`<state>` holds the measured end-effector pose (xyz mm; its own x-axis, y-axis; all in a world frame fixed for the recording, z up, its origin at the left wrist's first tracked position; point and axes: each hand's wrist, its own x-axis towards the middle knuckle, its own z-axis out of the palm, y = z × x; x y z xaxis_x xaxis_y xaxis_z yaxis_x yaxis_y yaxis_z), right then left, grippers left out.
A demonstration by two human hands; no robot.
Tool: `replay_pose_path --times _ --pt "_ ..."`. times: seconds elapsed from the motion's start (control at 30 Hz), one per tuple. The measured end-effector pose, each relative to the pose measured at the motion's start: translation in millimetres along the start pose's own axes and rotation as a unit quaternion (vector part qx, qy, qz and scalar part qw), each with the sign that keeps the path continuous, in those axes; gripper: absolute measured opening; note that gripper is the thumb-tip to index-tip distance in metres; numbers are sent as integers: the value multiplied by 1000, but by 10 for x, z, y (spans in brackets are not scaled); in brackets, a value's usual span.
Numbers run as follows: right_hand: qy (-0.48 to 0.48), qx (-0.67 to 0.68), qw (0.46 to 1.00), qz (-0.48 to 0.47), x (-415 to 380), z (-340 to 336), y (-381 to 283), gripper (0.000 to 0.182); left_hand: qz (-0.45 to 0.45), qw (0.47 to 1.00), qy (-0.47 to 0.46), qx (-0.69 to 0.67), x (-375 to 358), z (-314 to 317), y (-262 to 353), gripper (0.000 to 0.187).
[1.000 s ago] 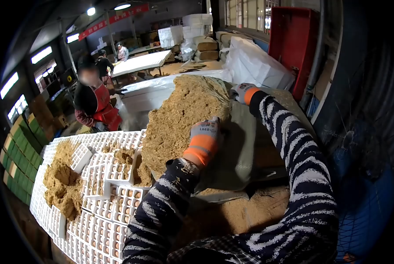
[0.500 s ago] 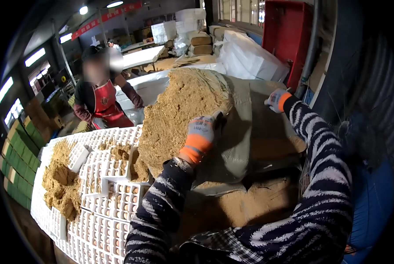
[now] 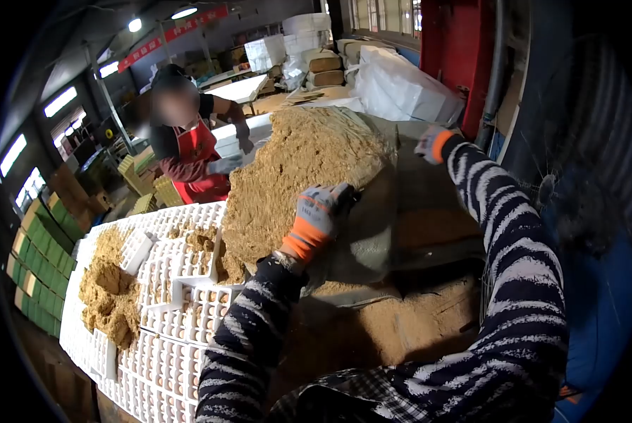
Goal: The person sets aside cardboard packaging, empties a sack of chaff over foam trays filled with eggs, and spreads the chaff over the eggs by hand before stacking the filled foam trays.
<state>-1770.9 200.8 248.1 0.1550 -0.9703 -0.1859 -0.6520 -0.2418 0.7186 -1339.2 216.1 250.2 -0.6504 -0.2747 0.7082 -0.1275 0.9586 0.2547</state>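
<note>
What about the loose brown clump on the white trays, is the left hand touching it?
No, the left hand is at the large brown block, well apart from the clump.

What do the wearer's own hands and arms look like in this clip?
The left hand and right hand both wear grey work gloves with bright orange cuffs. Small dark print, unreadable here, marks the back of the left one. Both arms are covered by long dark sleeves with wavy, zebra-like whitish stripes.
</note>
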Motion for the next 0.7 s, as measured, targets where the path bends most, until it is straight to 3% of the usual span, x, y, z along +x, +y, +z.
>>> replay_pose_path --times 0.03,0.07,0.1,0.13,0.2,0.23,0.3,0.37,0.43,0.47,0.5,0.57,0.6,0.67,0.7 --pt "-46 26 996 72 -286 -191 -51 23 3 999 -19 32 -22 -18 58 12" --pt "4 49 995 86 -437 -428 -69 25 86 996 4 40 -57 118 -125 19" --pt "53 80 991 96 -495 -592 -156 30 83 996 6 40 -67 131 -69 19" --pt "51 83 991 92 -443 -787 -276 30 93 991 -45 86 -81 174 40 25" --pt "84 85 972 200 -243 -1183 -493 38 113 973 -128 155 -45 203 186 32" --pt "164 77 969 169 -33 -1122 -506 39 112 973 -129 154 -47 199 274 32" --pt "60 64 989 115 136 -1146 -568 36 88 969 -132 191 -45 179 415 25" --pt "159 130 969 135 250 -274 -496 30 94 965 -119 215 -125 220 460 27" --pt "-99 28 995 1 -197 507 -253 31 93 962 -97 238 -277 381 490 28" --pt "-98 24 995 -3 -278 423 -357 31 87 947 -119 286 -396 532 512 31" --pt "-27 41 993 106 -412 134 -289 31 72 930 -120 340 -314 639 518 34" --pt "80 135 940 304 -940 -67 -844 34 62 939 -115 318 -377 805 715 37" --pt "97 247 908 325 -847 -385 -838 33 62 943 -94 313 -360 823 745 41" --pt "231 285 870 330 -559 -744 -939 30 58 947 -92 302 -388 819 793 43" --pt "232 282 870 330 -421 -983 -970 30 51 953 -85 286 -374 827 824 45"
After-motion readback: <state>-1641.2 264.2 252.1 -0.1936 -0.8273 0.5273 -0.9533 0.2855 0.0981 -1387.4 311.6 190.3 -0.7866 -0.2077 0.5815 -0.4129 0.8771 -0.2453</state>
